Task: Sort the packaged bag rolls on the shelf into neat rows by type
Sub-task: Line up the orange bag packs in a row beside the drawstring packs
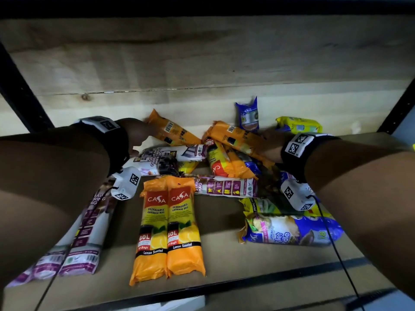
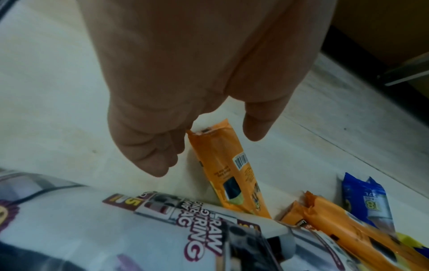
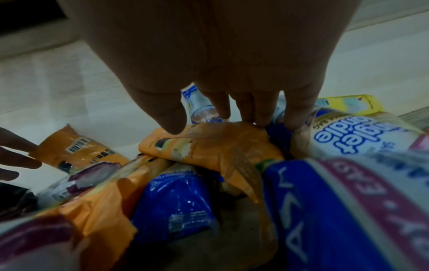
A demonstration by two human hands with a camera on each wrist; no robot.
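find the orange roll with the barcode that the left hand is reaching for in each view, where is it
Head: the orange barcode roll lies at the back left of the pile, just beyond the left hand.
Left wrist: centre, slanting down from the fingertips.
Right wrist: far left edge, beside the other hand's fingers.
Shared landmark: the small blue pack standing against the back wall.
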